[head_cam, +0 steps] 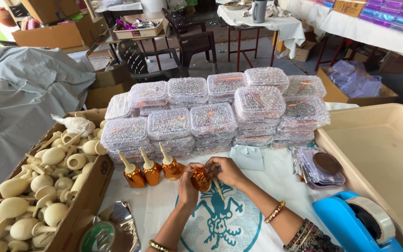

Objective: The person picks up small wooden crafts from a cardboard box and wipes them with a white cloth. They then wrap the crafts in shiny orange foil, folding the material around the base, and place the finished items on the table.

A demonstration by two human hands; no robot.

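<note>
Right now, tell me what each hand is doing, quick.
Left hand: closed on the orange foil-wrapped piece.
Right hand: also gripping the piece, fingers pinching its foil.

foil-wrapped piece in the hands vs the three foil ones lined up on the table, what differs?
The held piece lies tilted between the left hand and right hand; the three finished ones stand upright, untouched. Its stem points down toward the person; theirs point up. Its foil looks crumpled and loose; theirs looks snug. All share orange foil and cream stems.
</note>
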